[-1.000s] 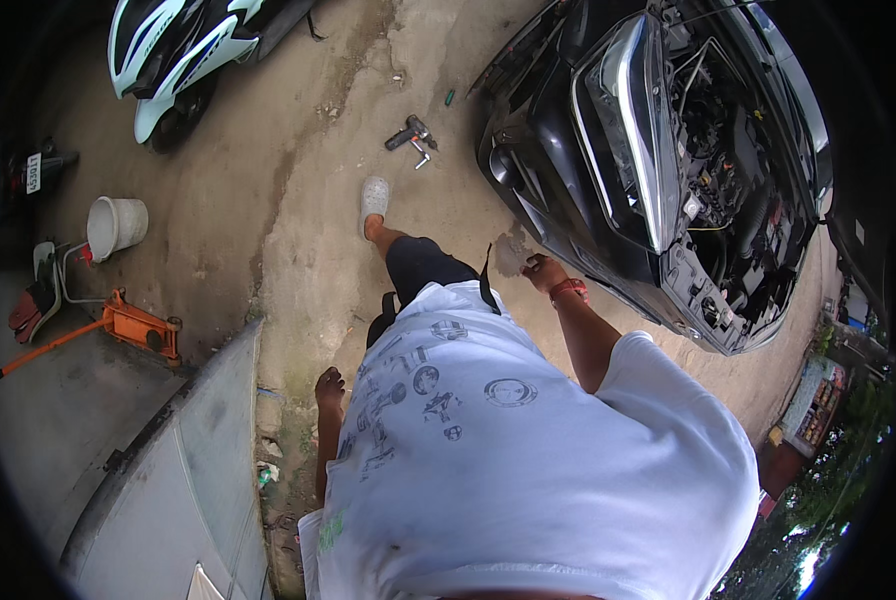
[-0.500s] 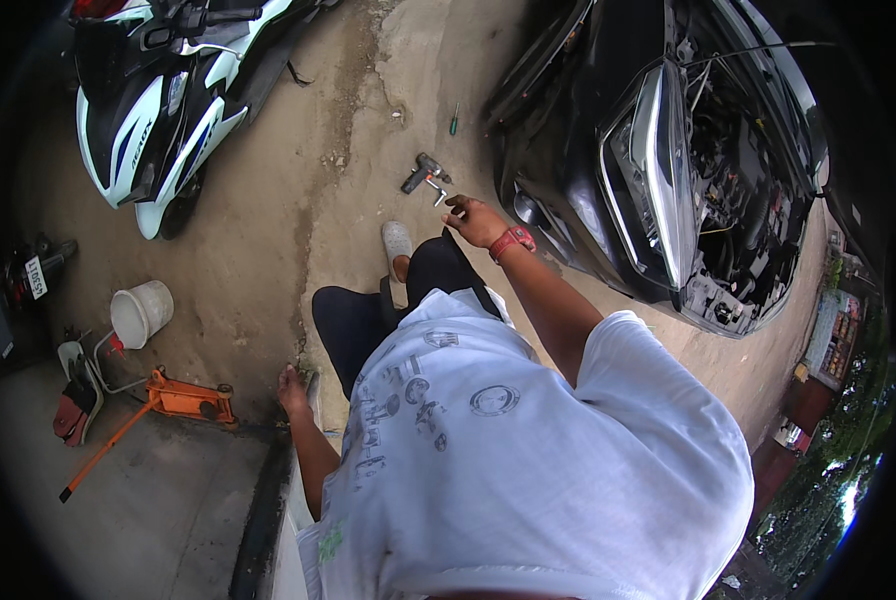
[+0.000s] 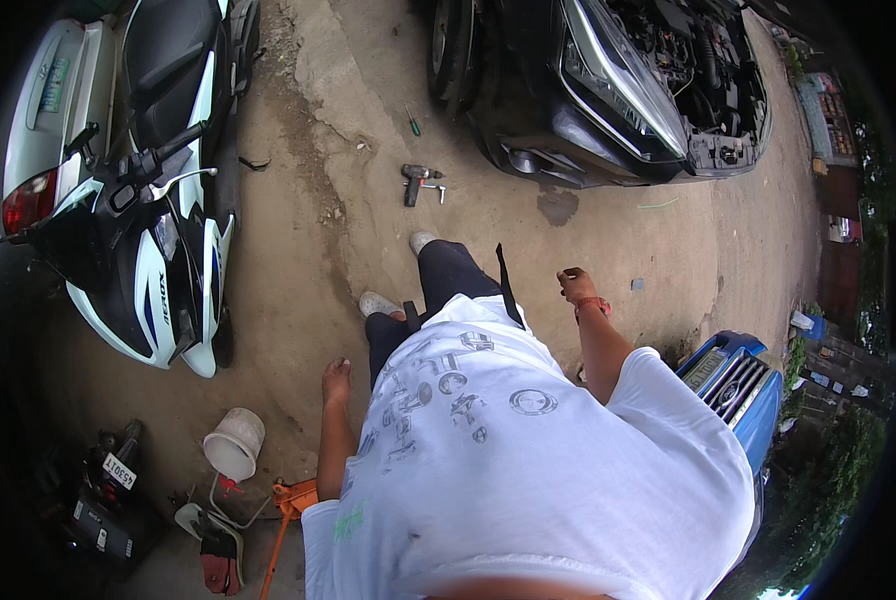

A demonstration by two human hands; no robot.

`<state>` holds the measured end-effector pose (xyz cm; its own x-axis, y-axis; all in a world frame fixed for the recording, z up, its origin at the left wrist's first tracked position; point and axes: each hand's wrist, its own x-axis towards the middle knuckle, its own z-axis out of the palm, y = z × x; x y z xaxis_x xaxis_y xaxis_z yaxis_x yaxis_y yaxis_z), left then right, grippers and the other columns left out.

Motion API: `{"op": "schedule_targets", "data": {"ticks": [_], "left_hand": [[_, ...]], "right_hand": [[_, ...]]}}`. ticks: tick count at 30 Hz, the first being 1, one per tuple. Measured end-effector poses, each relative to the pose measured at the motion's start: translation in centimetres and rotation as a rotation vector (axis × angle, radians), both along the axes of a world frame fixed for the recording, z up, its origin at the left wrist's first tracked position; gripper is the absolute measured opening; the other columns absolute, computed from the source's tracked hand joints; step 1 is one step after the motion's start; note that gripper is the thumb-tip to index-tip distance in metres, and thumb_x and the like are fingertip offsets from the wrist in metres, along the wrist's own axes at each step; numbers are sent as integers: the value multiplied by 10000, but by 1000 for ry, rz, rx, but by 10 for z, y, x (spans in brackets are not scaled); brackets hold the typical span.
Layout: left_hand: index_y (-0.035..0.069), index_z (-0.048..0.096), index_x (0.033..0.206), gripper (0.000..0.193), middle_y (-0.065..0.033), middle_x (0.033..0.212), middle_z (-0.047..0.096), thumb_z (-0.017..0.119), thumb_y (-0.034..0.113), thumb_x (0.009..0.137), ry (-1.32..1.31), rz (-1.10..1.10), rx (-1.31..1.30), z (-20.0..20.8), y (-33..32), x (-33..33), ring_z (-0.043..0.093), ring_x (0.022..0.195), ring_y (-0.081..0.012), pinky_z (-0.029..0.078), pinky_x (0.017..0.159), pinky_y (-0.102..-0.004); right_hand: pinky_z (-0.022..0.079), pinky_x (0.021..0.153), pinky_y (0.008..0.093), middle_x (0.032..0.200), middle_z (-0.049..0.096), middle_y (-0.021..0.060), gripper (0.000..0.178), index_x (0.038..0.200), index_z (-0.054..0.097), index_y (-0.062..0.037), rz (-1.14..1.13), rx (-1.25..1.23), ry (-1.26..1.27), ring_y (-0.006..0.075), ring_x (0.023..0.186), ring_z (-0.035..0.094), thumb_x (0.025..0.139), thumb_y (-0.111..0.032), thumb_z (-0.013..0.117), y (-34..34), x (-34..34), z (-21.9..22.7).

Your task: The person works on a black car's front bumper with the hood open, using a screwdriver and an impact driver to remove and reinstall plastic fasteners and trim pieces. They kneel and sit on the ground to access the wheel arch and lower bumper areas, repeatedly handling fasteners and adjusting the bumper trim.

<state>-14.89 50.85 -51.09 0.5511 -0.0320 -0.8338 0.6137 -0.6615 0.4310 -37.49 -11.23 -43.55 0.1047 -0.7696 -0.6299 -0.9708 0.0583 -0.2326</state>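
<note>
Both arms hang away from my body as I stand on bare ground. My right hand (image 3: 573,286), with a red band at the wrist, is at mid right with fingers loosely bent and apart, nothing seen in it. My left hand (image 3: 336,381) hangs low at my left side, its fingers loose and partly hidden by the angle; no object shows in it. Ahead of my feet lies a cordless drill (image 3: 414,184), with a small shiny metal tool (image 3: 439,189) beside it. Beyond them is a green-handled screwdriver (image 3: 414,124). Neither hand touches these.
A dark car (image 3: 538,120) with its engine bay exposed stands ahead right. A scooter (image 3: 158,260) is at left near a pale car (image 3: 63,110). A white bucket (image 3: 235,445), an orange floor jack (image 3: 293,495) and a motorcycle (image 3: 108,505) are lower left; a blue vehicle (image 3: 743,385) is right.
My view has turned and shifted; the dark car sits higher and the scooter lower. My right hand has moved down and away from the drill. My feet have changed place.
</note>
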Motion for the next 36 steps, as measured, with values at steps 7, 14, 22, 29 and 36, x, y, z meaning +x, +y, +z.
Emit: {"op": "schedule_targets", "data": {"ticks": [7,14,22,29,36], "left_hand": [[1,706,1291,376,-63,1048,731,690,308,1074,-5,13,132,9,76,114,654,870,-167,539,837,-329],[6,701,1277,377,-65,1025,710,698,322,1070,-47,-172,149,21,8,225,629,886,-161,514,840,-330],[19,639,1465,499,-164,1359,717,697,315,1069,-230,-324,-80,87,-156,289,669,1268,-261,500,1090,-372],[23,653,1453,485,-171,1400,705,693,319,1071,-62,-298,34,86,-187,333,663,1294,-288,488,1118,-383],[43,685,1414,497,-145,1349,729,713,381,1051,-23,-551,112,46,-225,397,675,1262,-254,512,1076,-383]], "right_hand": [[531,1098,460,1306,737,248,595,1303,751,-55,10,253,187,392,1251,698,912,-503,783,169,-98,-18],[531,1102,447,1311,737,243,612,1371,704,-53,116,313,56,378,1259,696,933,-476,768,205,-3,-30],[552,1065,437,1249,762,238,590,1381,685,-40,47,148,-194,374,1195,725,957,-447,748,65,163,-25],[571,991,431,1204,774,234,523,1368,679,-33,-28,-19,-435,364,1126,748,988,-390,729,-14,239,0],[585,963,426,1158,789,226,511,1340,695,-13,-306,104,-269,347,1089,762,978,-370,748,51,185,-46]]}}
